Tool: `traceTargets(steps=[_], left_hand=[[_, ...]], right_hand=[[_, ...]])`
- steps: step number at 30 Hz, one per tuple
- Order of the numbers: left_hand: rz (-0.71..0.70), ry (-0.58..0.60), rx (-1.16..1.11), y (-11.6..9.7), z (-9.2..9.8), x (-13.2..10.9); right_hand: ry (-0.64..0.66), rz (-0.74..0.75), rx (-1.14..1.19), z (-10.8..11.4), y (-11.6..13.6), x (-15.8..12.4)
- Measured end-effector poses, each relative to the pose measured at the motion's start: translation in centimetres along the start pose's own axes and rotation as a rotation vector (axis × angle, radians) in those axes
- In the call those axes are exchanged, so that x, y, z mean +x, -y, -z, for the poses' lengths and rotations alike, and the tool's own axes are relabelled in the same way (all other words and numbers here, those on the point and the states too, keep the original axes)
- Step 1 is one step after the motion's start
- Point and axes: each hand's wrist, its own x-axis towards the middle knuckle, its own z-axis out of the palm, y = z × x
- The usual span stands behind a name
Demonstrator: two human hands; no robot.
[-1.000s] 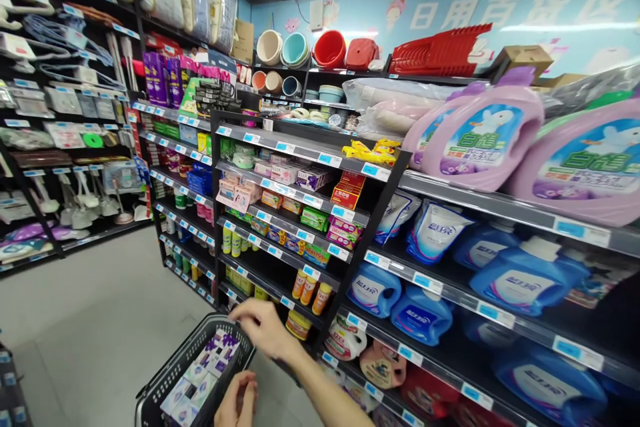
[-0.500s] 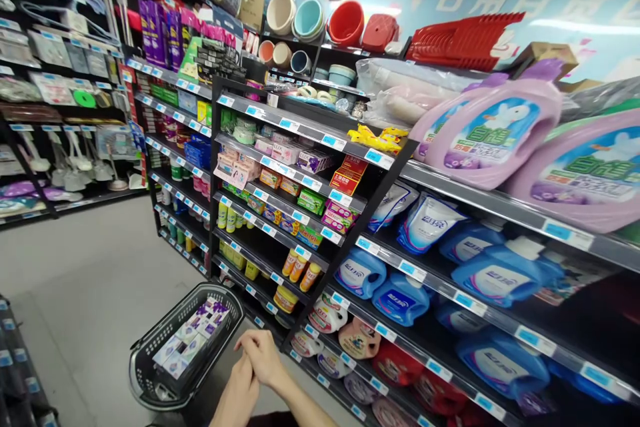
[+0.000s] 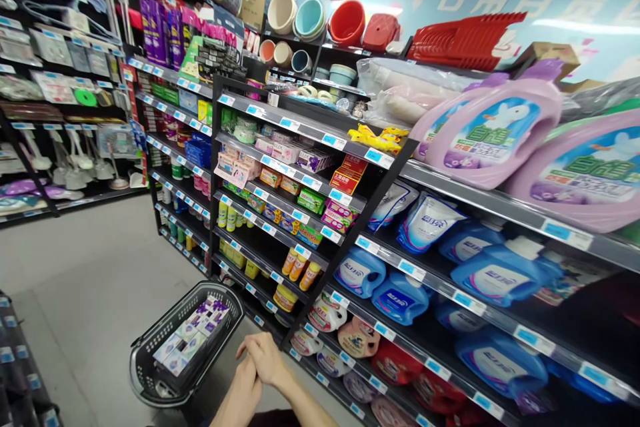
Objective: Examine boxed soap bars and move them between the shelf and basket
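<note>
Both of my hands are clasped together low in the view, in front of my body. My right hand [image 3: 266,355] lies over the top, its fingers folded across my left hand [image 3: 244,383]. The left fingers are mostly hidden beneath it. Neither hand shows an object in it. To the left of them is a black shopping basket [image 3: 140,373] with perforated sides. White-and-purple printed packs [image 3: 193,337] lie inside it; I cannot read what they are.
Shelves on the right hold blue detergent bottles [image 3: 400,297], pouches [image 3: 430,221] and large lilac jugs [image 3: 493,130]. Soap boxes [image 3: 285,150] fill the middle unit. Grey floor [image 3: 100,267] runs along the left, with a dark shelf edge [image 3: 23,363] at lower left. Basins [image 3: 346,23] stand high behind.
My clasped hands shift very slightly to the right and down. Everything else looks the same.
</note>
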Motion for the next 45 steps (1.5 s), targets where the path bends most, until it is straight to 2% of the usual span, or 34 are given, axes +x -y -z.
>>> traceTargets(steps=[8, 15, 27, 32, 37, 45], left_hand=[[-0.016, 0.205, 0.113, -0.1, 1.9, 0.8], [0.012, 0.261, 0.132, -0.3, 2.1, 0.9], [0.099, 0.389, 0.222, -1.5, 2.8, 0.7], [0.132, 0.416, 0.411, -2.6, 3.5, 0.9], [0.111, 0.442, 0.39, -3.1, 3.7, 0.9], [0.138, 0.475, 0.437, -3.8, 4.0, 1.0]], right_hand=[[0.042, -0.003, 0.003, -0.3, -0.2, 0.4], [0.012, 0.023, 0.015, -0.6, -0.5, 0.5], [-0.061, 0.024, -0.1, -0.5, -0.2, 0.5], [-0.105, 0.02, -0.138, -1.0, -0.9, 0.5], [-0.11, -0.005, -0.096, -1.4, -1.5, 0.5], [-0.082, -0.006, -0.062, -1.2, -0.9, 0.5]])
